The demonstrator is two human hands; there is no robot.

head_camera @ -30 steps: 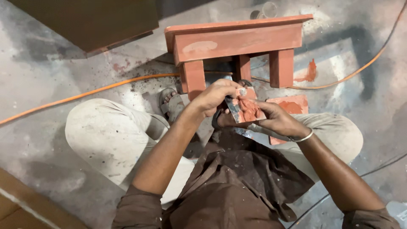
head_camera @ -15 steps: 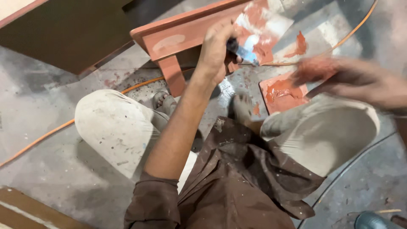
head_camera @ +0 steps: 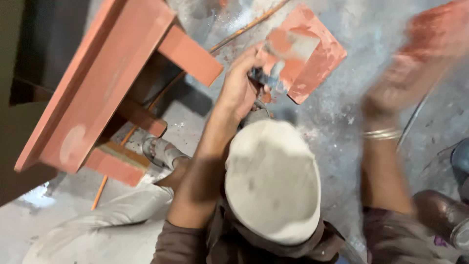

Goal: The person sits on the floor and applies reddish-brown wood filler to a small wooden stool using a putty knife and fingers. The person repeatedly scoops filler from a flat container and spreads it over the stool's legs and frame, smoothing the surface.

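Holding: left hand (head_camera: 239,88) has its fingers wrapped round a scraper (head_camera: 286,51), blade coated red.
Scraper place: now over the red tile (head_camera: 320,58) on the floor, off the lap.
Right hand (head_camera: 391,93): swung out, blurred; fingers cannot be told.
Stool (head_camera: 97,83): red, beside the left arm.
Meaning: probably reloading filler.

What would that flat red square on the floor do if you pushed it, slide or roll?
The flat red square would probably slide, not roll, since it lies flat on the grey floor. It looks thin and stiff, so likely light. Its smeared red coating may be wet and messy. The left hand holds a scraper over it.
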